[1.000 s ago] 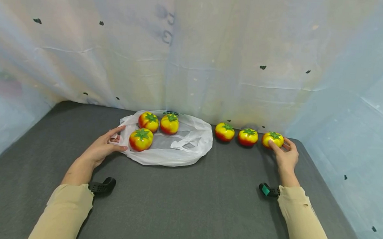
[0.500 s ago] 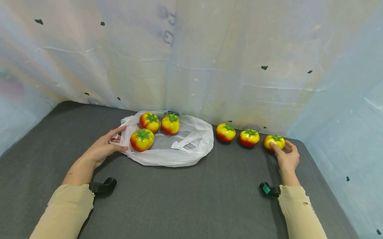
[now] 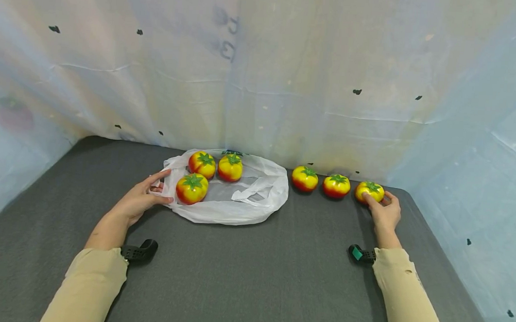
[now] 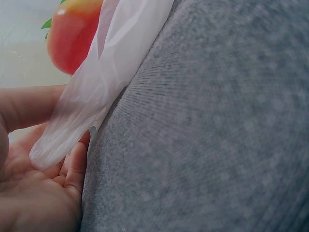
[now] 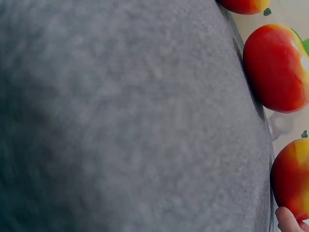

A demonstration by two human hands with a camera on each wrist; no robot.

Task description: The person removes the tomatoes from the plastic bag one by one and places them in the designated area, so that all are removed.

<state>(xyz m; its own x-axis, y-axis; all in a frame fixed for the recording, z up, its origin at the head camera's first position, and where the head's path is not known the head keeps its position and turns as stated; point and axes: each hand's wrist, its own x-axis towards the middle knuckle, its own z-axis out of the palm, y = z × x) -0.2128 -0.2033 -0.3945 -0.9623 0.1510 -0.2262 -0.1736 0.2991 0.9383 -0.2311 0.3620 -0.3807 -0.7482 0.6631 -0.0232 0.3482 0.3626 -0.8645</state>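
Note:
A white plastic bag (image 3: 255,212) lies spread with its mouth up on the dark grey table, three red-and-yellow toy tomatoes (image 3: 192,188) inside. At the bag's left edge my left hand (image 3: 139,198) holds the film; in the left wrist view the bag's edge (image 4: 63,135) runs into the palm between thumb and fingers. On the right, my right hand (image 3: 385,211) grips the end tomato (image 3: 369,191) of a row of three, thumb in front and fingers behind. That tomato appears to rest on the table. Only a fingertip (image 5: 286,217) shows against it in the right wrist view.
Two more tomatoes, a middle one (image 3: 336,186) and a left one (image 3: 304,178), stand between the bag and my right hand. A pale hanging sheet (image 3: 279,84) closes off the back, and sheets stand along both sides. The grey table (image 3: 243,277) stretches toward me.
The view shifts very slightly. My right hand stays at the end tomato, its forearm drawn slightly left; my left hand keeps its place on the bag.

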